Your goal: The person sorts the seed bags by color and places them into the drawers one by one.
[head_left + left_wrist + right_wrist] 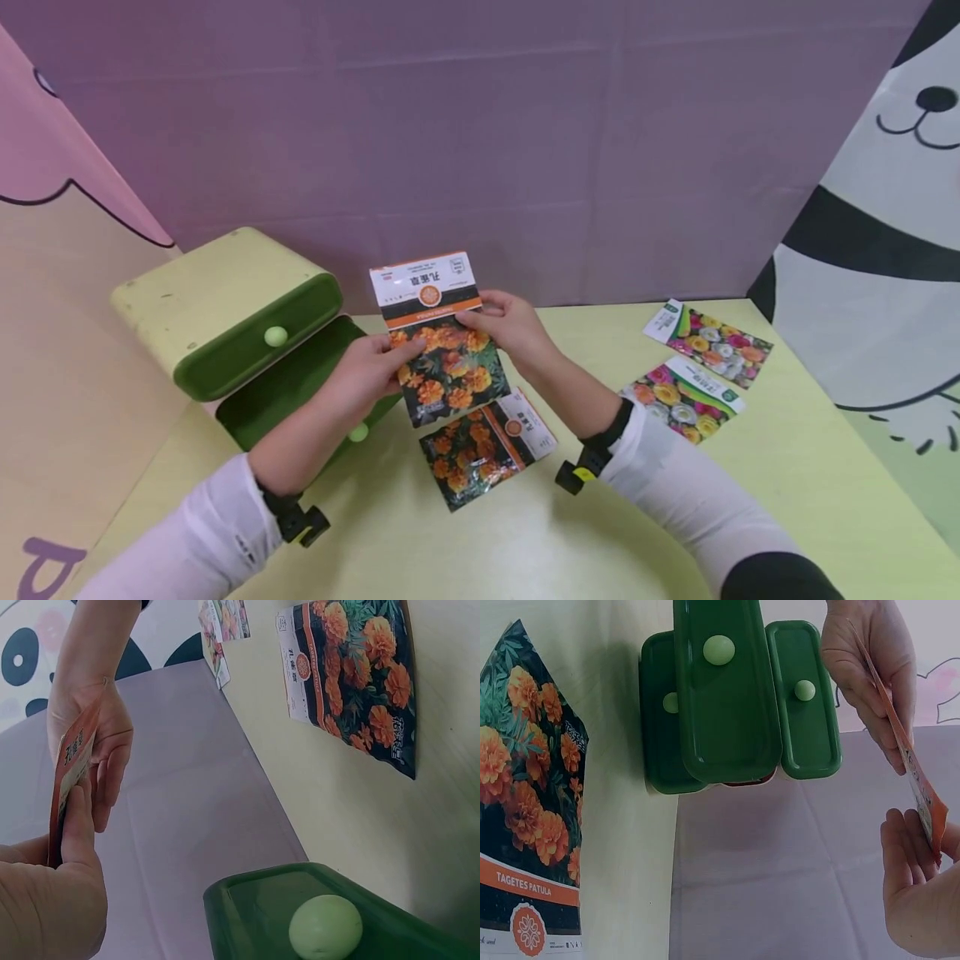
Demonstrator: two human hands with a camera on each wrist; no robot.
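Left hand [365,372]: pinches the held marigold packet [438,337] at its left edge.
Right hand [508,327]: pinches the right edge.
Packet: up off the desk [525,542], above a second marigold packet [483,446] and beside the open green drawer box [247,333].
Risk: glossy foil could slip from such light pinches, I judge, and drop onto the packet below.
Also: two mixed-flower packets [693,371] lie right.

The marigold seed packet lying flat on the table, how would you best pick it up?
The marigold packet lies flat on the yellow table, so nothing offers a grip from above. I would probably slide fingertips under its free near corner, coming from the person's side, then pinch the edge between thumb and fingers. Both hands, left and right, currently hold another packet.
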